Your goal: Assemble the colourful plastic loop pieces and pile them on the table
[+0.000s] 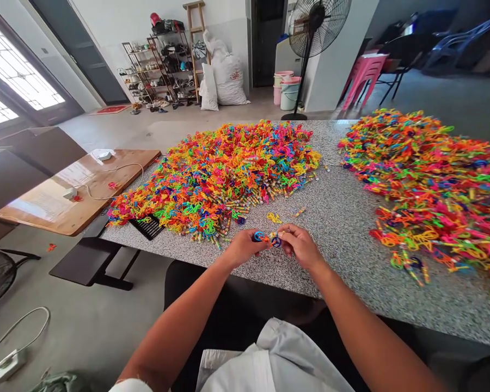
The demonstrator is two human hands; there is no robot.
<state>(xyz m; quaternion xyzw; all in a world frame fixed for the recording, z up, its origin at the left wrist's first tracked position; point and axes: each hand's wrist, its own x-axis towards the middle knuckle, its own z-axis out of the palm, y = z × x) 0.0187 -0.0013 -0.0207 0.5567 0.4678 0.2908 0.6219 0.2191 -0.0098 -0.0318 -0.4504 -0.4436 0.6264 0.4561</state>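
My left hand (pixel 245 247) is closed, its thumb and fingers gripping a few small plastic loop pieces (pixel 259 236), blue and orange. Opposite it, my right hand (pixel 300 245) pinches a small pale-ended piece (pixel 283 233), partly hidden by the fingertips. A dark blue round piece (pixel 276 242) sits between the two hands; which hand bears it I cannot tell. Just beyond them, a yellow loop piece (pixel 274 218) and a short striped stick (pixel 299 212) lie on the speckled stone table (pixel 335 245).
A large heap of bright pieces (pixel 228 169) spreads across the table ahead and left. Another heap (pixel 433 179) covers the right side. A black slotted tray (pixel 147 226) pokes out at the left edge. Beyond stand a wooden low table (pixel 85 190) and a fan (pixel 310 32).
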